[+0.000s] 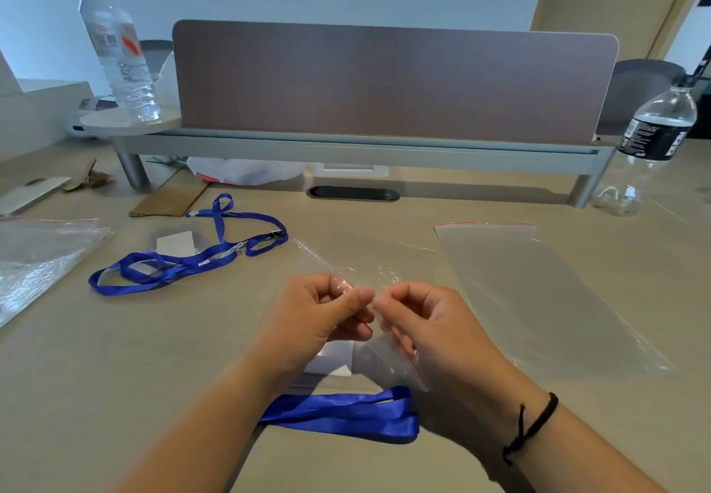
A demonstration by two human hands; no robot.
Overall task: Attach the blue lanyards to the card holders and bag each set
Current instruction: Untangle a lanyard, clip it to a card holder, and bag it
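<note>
My left hand (321,313) and my right hand (427,329) meet at the table's middle, each pinching the red-lined mouth of a clear zip bag (369,261) that stretches away from them. Under my wrists lies a folded blue lanyard (346,411) beside a clear card holder (332,361) with a white insert. Further left, other blue lanyards (184,261) lie tangled over another card holder (175,242).
An empty clear zip bag (538,292) lies flat to the right. More plastic bags (34,257) sit at the left edge. Water bottles stand at the back left (119,53) and back right (650,142). A brown desk divider (392,80) closes off the back.
</note>
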